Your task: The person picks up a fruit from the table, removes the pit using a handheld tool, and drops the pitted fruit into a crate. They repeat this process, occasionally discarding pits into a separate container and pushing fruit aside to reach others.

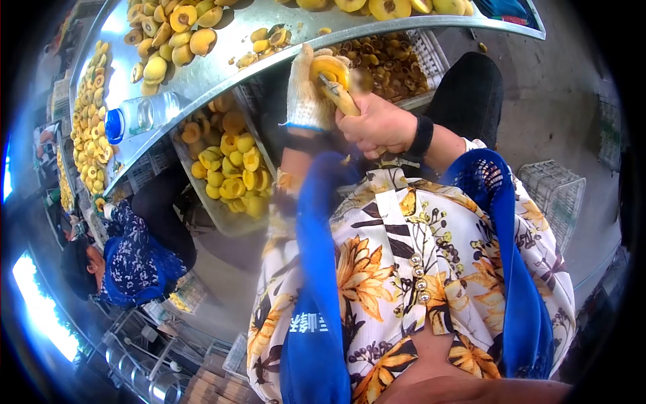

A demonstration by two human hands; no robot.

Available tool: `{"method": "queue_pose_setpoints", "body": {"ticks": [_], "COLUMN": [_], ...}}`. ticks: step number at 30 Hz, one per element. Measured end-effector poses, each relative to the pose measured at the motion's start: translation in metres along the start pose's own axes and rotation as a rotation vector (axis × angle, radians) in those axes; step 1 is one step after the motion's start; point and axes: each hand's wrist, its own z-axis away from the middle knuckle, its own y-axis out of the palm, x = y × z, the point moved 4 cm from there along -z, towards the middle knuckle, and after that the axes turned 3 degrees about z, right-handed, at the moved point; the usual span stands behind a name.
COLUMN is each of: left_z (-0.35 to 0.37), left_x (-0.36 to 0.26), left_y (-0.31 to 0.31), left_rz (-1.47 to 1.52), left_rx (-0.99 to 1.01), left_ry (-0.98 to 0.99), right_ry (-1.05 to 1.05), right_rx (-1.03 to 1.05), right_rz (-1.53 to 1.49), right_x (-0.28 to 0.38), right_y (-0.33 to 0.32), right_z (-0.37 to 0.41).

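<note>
My left hand (306,94), in a white knit glove, is closed around a yellow peach half (330,67), its cut face turned toward my right hand. Wrapped round the wooden handle of a small pitting knife (345,101) is my bare right hand (382,126); the metal tip is at the peach's cut face. A blurred brown round thing (361,80) shows just beside the peach. Below my left forearm, a crate (232,219) holds yellow peach halves (232,168). Behind my hands stands a white crate (431,57) of brown pits and scraps (383,64).
A metal table (232,77) curves across the top, bearing heaps of peach halves (178,37) and a blue-capped water bottle (145,116). At left, another person (134,252) sits by the table. A white plastic crate (552,195) is on the floor at right.
</note>
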Motion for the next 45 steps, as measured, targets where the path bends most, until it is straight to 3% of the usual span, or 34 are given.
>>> {"method": "queue_pose_setpoints", "body": {"ticks": [4,8,12,14,19,24,25,27,29,30,32,33,34,35,38,41,44,45], "left_z": [0.004,0.002,-0.006,-0.007,-0.004,-0.020,-0.028,-0.033,-0.008,0.000,-0.002,0.003,0.007,0.012,0.023,0.022,0.021,0.020], "left_x": [0.001,0.001,-0.002,0.001,0.013,0.024,0.026,0.023,0.001,-0.004,-0.009,-0.012,-0.016,-0.019,-0.023,-0.023,-0.017,-0.019], "left_y": [0.007,0.003,-0.007,-0.008,-0.004,-0.029,-0.042,-0.064,-0.052,-0.049,-0.053,-0.049,-0.043,-0.041,-0.033,-0.031,-0.030,-0.023], "left_rz": [0.058,-0.055,-0.296,-0.373,0.015,0.170,0.244,0.388,0.310,0.294,0.373,0.449,0.521,0.437,0.488,0.438,0.408,0.324], "left_rx": [-0.023,0.024,-0.007,-0.053,0.024,-0.174,-0.259,-0.335,-0.360,-0.358,-0.074,0.051,0.177,0.133,0.348,0.424,0.344,0.419], "left_ry": [-0.053,0.036,0.349,0.396,0.154,0.046,0.027,-0.035,-0.022,-0.031,-0.043,-0.057,-0.072,-0.004,-0.009,-0.013,0.006,0.077], "right_ry": [-0.006,-0.006,0.063,0.073,0.011,-0.062,-0.164,-0.336,-0.376,-0.332,-0.561,-0.414,-0.373,-0.407,-0.504,-0.680,-0.806,-0.831], "right_rx": [-0.042,-0.046,0.085,0.140,0.116,0.049,-0.064,-0.115,-0.197,-0.384,-0.605,-0.691,-0.719,-0.732,-0.727,-0.671,-0.521,-0.515], "right_rz": [0.099,0.120,-0.110,-0.220,-0.197,-0.105,0.148,0.247,0.241,0.426,0.967,1.064,1.036,1.063,1.033,0.895,0.710,0.710], "right_x": [-0.005,-0.002,-0.005,-0.008,-0.021,-0.035,-0.027,-0.029,-0.018,-0.020,-0.012,-0.009,-0.005,-0.001,0.009,0.020,0.027,0.029], "right_y": [-0.001,-0.003,-0.005,-0.006,-0.009,-0.011,-0.007,-0.011,-0.018,-0.032,-0.047,-0.054,-0.056,-0.060,-0.055,-0.035,-0.008,-0.002], "right_z": [-0.004,0.000,0.000,0.002,-0.007,-0.022,-0.018,-0.021,-0.020,-0.023,-0.024,-0.024,-0.019,-0.017,-0.011,0.004,0.015,0.015]}}
